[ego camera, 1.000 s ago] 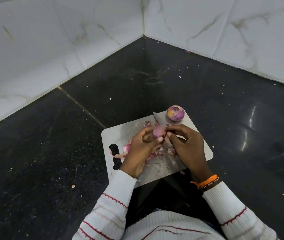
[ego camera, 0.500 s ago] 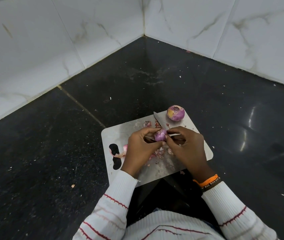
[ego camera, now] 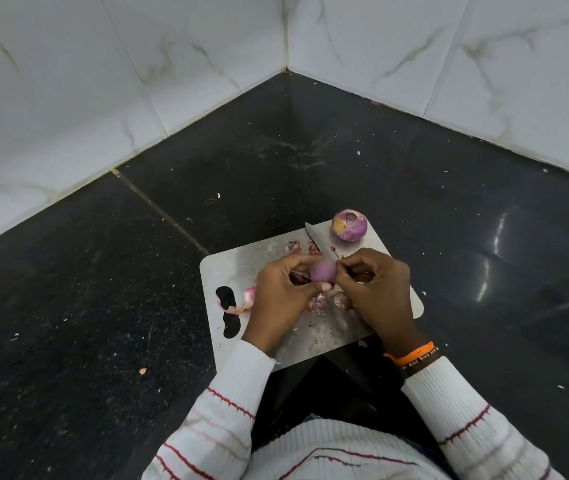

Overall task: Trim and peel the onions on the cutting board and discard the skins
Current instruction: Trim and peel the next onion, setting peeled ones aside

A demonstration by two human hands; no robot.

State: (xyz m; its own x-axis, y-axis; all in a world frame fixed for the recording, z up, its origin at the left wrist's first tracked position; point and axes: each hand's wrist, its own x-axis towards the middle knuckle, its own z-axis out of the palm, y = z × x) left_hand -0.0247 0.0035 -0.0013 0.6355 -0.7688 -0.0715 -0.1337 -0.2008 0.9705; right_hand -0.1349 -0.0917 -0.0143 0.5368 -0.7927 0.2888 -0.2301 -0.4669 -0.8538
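Note:
A small purple onion (ego camera: 323, 270) is held above the steel cutting board (ego camera: 241, 268), between both hands. My left hand (ego camera: 281, 299) grips it from the left with thumb and fingers curled round it. My right hand (ego camera: 376, 289) pinches at its right side; the knife (ego camera: 319, 242) runs from under this hand, blade pointing up and left. A second, larger onion (ego camera: 349, 225) with a yellow patch sits at the board's far right corner. Loose pink skins (ego camera: 248, 299) and scraps (ego camera: 317, 303) lie on the board under and left of the hands.
The board lies on a dark speckled stone surface (ego camera: 103, 306) in a corner formed by white marble-look tiled walls (ego camera: 68, 81). Small bits of skin are scattered on the stone. My striped white sleeves fill the lower frame.
The small onion has turned a little in my fingers and the hands have closed in round it. The larger onion and the board have stayed put.

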